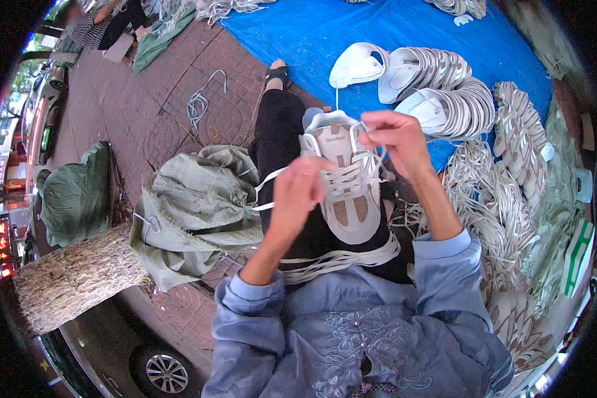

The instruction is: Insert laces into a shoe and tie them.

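The person sits with a pale grey-and-white shoe upper [346,182] resting on their lap, its tongue end pointing away from the body. The left hand [297,192] lies against the left side of the upper, its fingers [312,174] curled closed around a white lace [266,182] that runs out to the left and loops back toward the wrist. The right hand [395,139] is raised over the upper's top right corner; its fingers [373,126] are pinched together on the other end of the lace, which drops down toward the eyelets. White lacing already crosses the front of the upper in several rows; the exact number of rows is hard to tell.

One upper is being worked. Across the lap, below it, lies a bundle of loose white laces [341,259], too many to count. Beyond the knees, on a blue tarpaulin [312,33], stand three stacked rows of white uppers [438,83], with one single white upper [357,65] lying just left of them. To the right a large heap of white laces [491,205] spills over the ground, and further uppers [521,132] are piled beside it.

To the left of the lap sits one crumpled grey-green sack [199,205], near a tree trunk [76,278]. A second dark green sack [76,192] lies further left on the brick paving [146,99]. One sandalled foot [276,71] shows at the tarpaulin's edge. Another person [103,23] sits far off at the upper left.
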`<state>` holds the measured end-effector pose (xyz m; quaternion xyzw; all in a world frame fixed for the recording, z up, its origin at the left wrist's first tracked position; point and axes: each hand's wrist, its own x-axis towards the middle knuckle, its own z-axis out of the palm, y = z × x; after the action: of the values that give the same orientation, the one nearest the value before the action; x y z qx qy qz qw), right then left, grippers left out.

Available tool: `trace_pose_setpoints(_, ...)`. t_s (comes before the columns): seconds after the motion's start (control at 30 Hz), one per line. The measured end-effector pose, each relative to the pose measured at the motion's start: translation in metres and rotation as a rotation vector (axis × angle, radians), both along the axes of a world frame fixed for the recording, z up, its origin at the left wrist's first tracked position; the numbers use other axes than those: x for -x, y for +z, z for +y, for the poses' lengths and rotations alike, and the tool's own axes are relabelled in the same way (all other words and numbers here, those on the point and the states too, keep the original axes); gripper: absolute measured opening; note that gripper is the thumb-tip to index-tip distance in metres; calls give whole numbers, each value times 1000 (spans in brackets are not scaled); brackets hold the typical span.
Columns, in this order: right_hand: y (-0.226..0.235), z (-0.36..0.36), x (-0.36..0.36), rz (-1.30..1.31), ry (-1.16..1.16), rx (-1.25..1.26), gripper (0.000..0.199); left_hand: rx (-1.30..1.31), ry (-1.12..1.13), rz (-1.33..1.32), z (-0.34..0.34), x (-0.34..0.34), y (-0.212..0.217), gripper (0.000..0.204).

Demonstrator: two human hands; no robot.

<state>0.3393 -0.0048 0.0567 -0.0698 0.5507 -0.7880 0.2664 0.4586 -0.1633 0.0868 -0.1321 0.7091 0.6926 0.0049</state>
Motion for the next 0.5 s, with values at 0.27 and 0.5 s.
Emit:
trace_pose_setpoints(0.27,-40,8,-16,842,350,-567,7,-223,405,-133,-49,-31,-6,27)
trace_pose_setpoints(0.5,-28,3,-15,1119,282,-744,2,66,298,-112,-65,-31,-12,24)
